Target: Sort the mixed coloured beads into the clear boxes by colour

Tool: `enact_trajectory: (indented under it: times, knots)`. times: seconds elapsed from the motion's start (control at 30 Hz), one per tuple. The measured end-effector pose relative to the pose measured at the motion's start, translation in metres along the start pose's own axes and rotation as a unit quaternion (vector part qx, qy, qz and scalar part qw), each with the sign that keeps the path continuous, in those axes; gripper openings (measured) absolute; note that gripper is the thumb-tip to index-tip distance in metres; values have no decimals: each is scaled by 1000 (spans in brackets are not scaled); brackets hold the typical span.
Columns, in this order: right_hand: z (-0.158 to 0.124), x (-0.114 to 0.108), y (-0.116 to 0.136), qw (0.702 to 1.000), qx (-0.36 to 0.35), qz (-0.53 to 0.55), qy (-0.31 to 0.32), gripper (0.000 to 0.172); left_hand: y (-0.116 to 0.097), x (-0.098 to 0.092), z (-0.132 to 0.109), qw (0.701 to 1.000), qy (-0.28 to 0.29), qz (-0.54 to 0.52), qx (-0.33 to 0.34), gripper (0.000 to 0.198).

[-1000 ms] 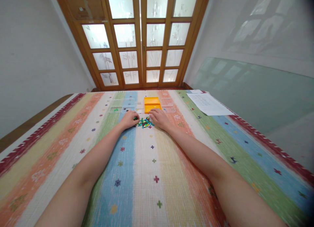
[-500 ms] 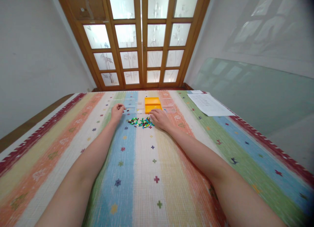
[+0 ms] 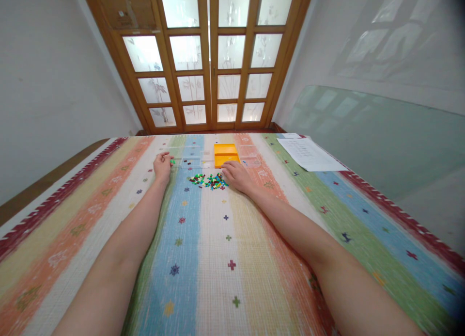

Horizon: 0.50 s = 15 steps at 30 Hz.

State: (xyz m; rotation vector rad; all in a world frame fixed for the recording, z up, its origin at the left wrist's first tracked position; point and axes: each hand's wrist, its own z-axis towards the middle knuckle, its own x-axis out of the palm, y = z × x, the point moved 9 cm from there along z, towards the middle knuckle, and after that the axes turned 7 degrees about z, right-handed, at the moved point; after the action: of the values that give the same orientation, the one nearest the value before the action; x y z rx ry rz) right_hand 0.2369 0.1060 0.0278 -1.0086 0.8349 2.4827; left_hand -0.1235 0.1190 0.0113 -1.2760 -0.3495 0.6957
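Note:
A small pile of tiny coloured pieces (image 3: 208, 181) lies on the striped cloth far out in front of me. My left hand (image 3: 162, 164) is out to the left of the pile, at the near edge of a clear tray (image 3: 178, 158) that holds a few green and dark pieces. Its fingers are curled in a pinch, and whatever is in them is too small to see. My right hand (image 3: 236, 175) rests on the cloth at the pile's right edge, just in front of an orange tray (image 3: 225, 154). Its fingers lie flat towards the pieces.
Another clear tray (image 3: 250, 157) sits right of the orange one. A printed sheet of paper (image 3: 308, 153) lies at the far right of the striped tablecloth (image 3: 218, 248). A glass panel leans along the right wall, and wooden glazed doors stand behind the table.
My left hand has left the pile and moved left and away from me to the clear tray. The right hand has stayed by the pile.

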Motion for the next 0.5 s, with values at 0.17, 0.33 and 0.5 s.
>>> enact_trajectory:
  times: [0.17, 0.33, 0.5]
  knots:
    - [-1, -4, 5, 1000, 0, 1, 3, 36, -34, 39, -22, 960, 245, 103, 84, 16]
    - [-2, -2, 4, 1000, -5, 2, 4, 36, -46, 68, -72, 808, 526, 219, 148, 17]
    - [-1, 0, -2, 1000, -6, -6, -9, 34, -39, 73, -84, 770, 557, 264, 164, 25]
